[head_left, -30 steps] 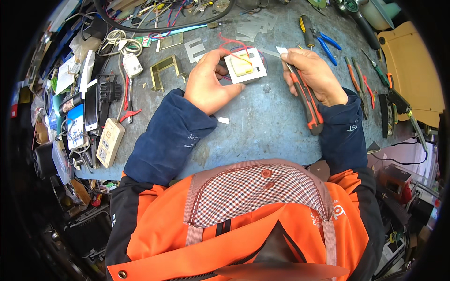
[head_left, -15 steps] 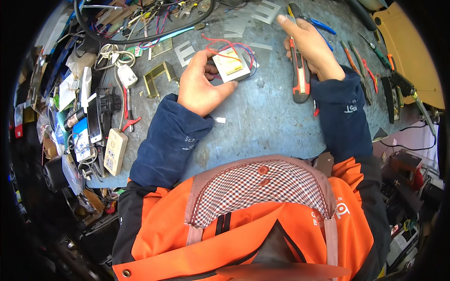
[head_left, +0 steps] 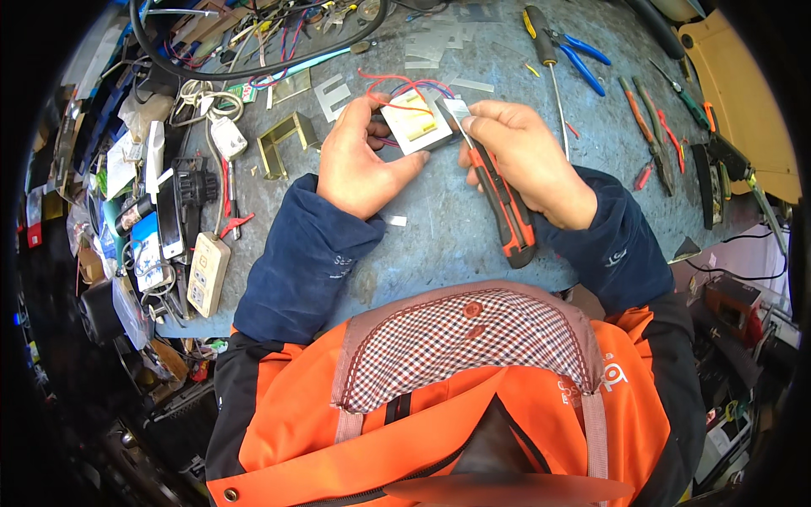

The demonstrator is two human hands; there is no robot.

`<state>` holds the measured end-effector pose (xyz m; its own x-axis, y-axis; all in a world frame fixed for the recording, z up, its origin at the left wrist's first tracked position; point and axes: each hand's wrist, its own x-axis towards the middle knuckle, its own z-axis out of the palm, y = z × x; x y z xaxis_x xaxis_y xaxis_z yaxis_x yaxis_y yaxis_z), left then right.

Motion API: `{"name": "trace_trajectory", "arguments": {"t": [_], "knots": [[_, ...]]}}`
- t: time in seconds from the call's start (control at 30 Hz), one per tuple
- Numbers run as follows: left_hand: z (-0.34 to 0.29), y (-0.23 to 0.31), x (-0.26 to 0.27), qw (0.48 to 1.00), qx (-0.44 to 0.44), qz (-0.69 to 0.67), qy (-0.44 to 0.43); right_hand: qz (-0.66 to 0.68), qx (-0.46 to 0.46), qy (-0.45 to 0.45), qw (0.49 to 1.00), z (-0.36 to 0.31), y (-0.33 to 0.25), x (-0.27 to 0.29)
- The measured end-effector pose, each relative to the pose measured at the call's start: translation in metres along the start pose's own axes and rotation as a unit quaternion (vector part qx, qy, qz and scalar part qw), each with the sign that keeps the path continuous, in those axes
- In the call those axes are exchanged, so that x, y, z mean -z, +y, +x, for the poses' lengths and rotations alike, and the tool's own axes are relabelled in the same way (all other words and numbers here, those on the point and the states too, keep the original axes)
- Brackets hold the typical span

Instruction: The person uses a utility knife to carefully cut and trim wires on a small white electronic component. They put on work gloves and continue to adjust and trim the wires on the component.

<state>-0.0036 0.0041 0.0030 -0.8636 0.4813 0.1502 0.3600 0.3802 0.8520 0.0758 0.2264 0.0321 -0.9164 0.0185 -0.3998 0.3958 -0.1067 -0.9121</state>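
Utility knife [head_left: 502,205] near lettered right cuff [head_left: 610,243]

Between the two sleeves, the blue workbench [head_left: 422,253] is offering open room, with a small white scrap [head_left: 394,220] lying near the left sleeve [head_left: 314,245] and the utility knife [head_left: 507,215] slanting across the right side. A brass-coloured frame [head_left: 268,160] is standing left of the left hand [head_left: 363,165]; farther out, a power strip [head_left: 207,275] is blocking the edge. Beyond the transformer [head_left: 420,128], red wires are looping up. Bare bench is stretching between the screwdriver [head_left: 536,29] and the red-handled pliers [head_left: 634,110].
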Motion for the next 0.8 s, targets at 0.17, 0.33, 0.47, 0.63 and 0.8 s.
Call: {"name": "trace_trajectory", "arguments": {"t": [0.17,0.33,0.47,0.63,0.8], "knots": [[-0.003,0.010,-0.004,0.999,0.015,0.026,0.027,0.012,0.012,0.012,1.000,0.000,0.013,-0.004],[-0.003,0.012,-0.003,0.998,0.028,0.043,0.020,0.022,0.020,0.005,1.000,0.003,0.020,-0.006],[-0.002,0.007,-0.003,0.999,0.016,0.045,0.019,0.042,0.017,0.008,0.999,0.002,0.020,-0.008],[-0.002,0.011,-0.002,0.998,0.017,0.048,0.022,0.052,0.011,0.003,0.999,0.002,0.018,-0.007],[-0.002,0.011,-0.002,0.999,0.019,0.048,0.014,0.042,0.007,0.002,0.999,0.002,0.017,-0.006]]}}
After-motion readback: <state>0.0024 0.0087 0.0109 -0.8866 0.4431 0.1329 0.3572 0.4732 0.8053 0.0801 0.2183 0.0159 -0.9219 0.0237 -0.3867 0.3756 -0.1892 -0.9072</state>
